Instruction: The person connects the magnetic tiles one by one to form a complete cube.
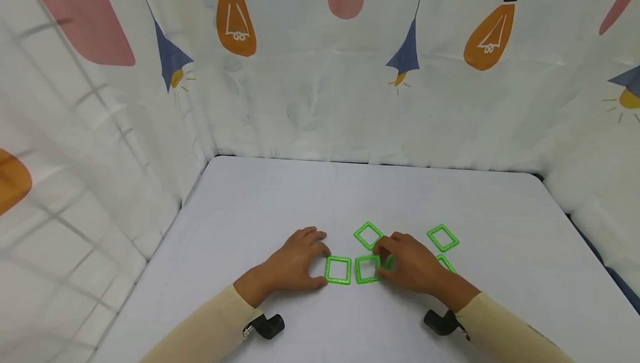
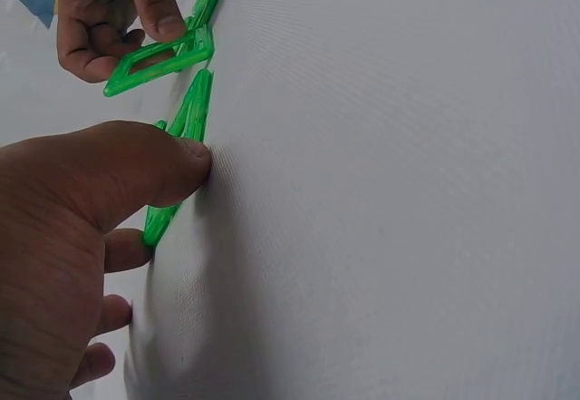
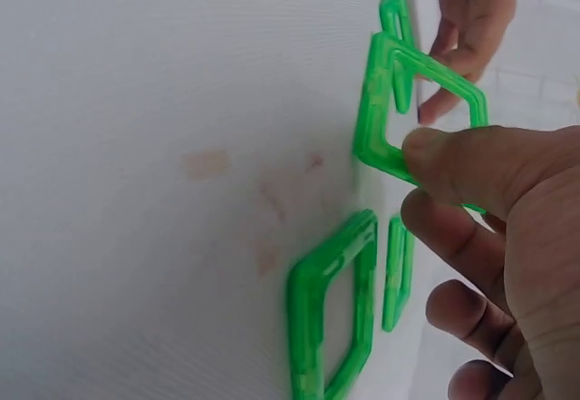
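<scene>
"Both sides, fingers first?"

"Left hand [image 1: 295,264]: thumb and index finger pinching two corners of a green square frame [image 1: 339,282], on the worktop [image 1: 300,196], lower middle of the head view; remaining fingers spread apart. Right hand [image 1: 413,264]: thumb and index finger pinching a second green frame [image 1: 367,281], tilted, just right of the first, narrow gap between; remaining fingers curved."

"Loose pieces?"

"One upper diamond [image 1: 362,241], green, frame-shaped, set cornerwise just above the second green frame. One right diamond [image 1: 450,233], same pattern, farther right. One part-hidden frame [image 1: 448,263], green, below the right diamond, partly behind the right hand. One green sliver [image 1: 389,263] between the right fingers; cannot tell whether a separate piece."

"At the wrists?"

"Beige sleeves [image 1: 200,327], two, entering from the bottom edge. Black devices [image 1: 269,327], two, one at each wrist."

"Surroundings?"

"Worktop, white, lower half of the frame. Pale curtain [image 1: 320,102] behind, upper half, printed with orange bulbs [image 1: 236,24] and blue lamps [image 1: 406,49]."
</scene>
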`<state>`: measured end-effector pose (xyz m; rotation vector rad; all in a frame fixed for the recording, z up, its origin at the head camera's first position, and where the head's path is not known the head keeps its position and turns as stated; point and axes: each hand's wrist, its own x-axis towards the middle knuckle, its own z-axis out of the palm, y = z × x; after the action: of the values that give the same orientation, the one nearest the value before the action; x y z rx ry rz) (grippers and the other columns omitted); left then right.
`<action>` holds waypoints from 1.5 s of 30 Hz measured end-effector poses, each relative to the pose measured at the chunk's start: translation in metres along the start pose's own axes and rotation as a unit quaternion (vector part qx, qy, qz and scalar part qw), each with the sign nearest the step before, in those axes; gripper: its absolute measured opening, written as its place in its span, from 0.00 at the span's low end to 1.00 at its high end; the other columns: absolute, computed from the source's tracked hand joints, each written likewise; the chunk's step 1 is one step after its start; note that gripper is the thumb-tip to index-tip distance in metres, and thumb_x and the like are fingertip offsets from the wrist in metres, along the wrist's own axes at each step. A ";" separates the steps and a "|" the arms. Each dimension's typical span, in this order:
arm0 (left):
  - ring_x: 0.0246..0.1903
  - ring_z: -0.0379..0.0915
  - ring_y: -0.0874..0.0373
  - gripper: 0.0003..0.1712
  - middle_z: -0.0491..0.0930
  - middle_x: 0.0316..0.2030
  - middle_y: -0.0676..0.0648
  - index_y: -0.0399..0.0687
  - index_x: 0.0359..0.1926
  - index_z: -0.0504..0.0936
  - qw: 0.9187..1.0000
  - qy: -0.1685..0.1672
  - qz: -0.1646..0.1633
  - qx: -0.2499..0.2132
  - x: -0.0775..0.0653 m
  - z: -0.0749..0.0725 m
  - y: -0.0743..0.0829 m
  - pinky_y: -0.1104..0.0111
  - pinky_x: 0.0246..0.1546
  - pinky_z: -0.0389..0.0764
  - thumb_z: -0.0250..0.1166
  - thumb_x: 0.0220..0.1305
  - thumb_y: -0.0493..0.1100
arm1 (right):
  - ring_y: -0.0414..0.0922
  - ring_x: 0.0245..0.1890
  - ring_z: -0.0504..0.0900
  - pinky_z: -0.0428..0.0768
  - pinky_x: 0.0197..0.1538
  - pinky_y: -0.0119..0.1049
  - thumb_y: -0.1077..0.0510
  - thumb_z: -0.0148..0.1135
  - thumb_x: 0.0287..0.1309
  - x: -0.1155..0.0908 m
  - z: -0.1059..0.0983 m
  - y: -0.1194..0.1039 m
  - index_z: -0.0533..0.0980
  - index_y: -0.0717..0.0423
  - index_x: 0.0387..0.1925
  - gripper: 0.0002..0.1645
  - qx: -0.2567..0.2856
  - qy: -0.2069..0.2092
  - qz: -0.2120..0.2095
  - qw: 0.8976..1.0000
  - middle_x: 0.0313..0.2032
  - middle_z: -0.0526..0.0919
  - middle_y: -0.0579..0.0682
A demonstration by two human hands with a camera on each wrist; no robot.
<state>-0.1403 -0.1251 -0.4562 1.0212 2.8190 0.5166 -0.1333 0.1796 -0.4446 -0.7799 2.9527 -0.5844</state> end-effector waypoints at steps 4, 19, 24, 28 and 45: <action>0.74 0.54 0.43 0.27 0.69 0.69 0.44 0.55 0.55 0.81 1.000 -0.003 0.002 0.007 0.001 0.001 0.002 0.49 0.73 0.56 0.74 0.58 0.57 | 0.33 0.39 0.78 0.80 0.43 0.35 0.53 0.81 0.51 -0.002 -0.003 0.003 0.80 0.40 0.41 0.19 0.016 0.023 -0.021 0.999 0.35 0.77 0.29; 0.74 0.53 0.43 0.27 0.68 0.69 0.44 0.53 0.54 0.81 1.000 0.005 -0.003 0.003 0.001 0.002 0.005 0.50 0.73 0.56 0.74 0.57 0.58 | 0.41 0.39 0.82 0.77 0.33 0.31 0.55 0.77 0.57 0.007 -0.005 -0.002 0.79 0.41 0.37 0.13 0.012 0.081 -0.025 0.996 0.37 0.81 0.37; 0.74 0.52 0.43 0.26 0.68 0.69 0.44 0.55 0.54 0.81 1.000 0.003 -0.003 -0.005 0.002 0.003 0.006 0.49 0.73 0.56 0.74 0.57 0.58 | 0.40 0.39 0.81 0.77 0.33 0.31 0.54 0.78 0.56 0.013 -0.003 -0.006 0.79 0.40 0.36 0.13 0.003 0.089 -0.023 0.996 0.37 0.82 0.35; 0.74 0.53 0.43 0.26 0.68 0.69 0.45 0.55 0.54 0.81 1.000 0.007 -0.003 -0.004 0.002 0.004 0.007 0.50 0.73 0.57 0.74 0.57 0.59 | 0.40 0.39 0.81 0.78 0.34 0.31 0.52 0.78 0.56 0.016 -0.002 -0.009 0.79 0.39 0.37 0.13 -0.001 0.082 -0.016 0.997 0.37 0.82 0.35; 0.74 0.53 0.44 0.26 0.69 0.69 0.45 0.55 0.50 0.81 1.000 0.010 -0.009 -0.005 0.002 0.005 0.009 0.52 0.73 0.57 0.76 0.56 0.59 | 0.37 0.37 0.81 0.79 0.37 0.32 0.52 0.78 0.56 0.026 0.006 -0.019 0.79 0.38 0.38 0.13 -0.006 0.065 0.000 0.998 0.36 0.80 0.34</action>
<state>-0.1356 -0.1165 -0.4574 0.9935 2.8378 0.5405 -0.1463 0.1494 -0.4413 -0.7716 3.0767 -0.6430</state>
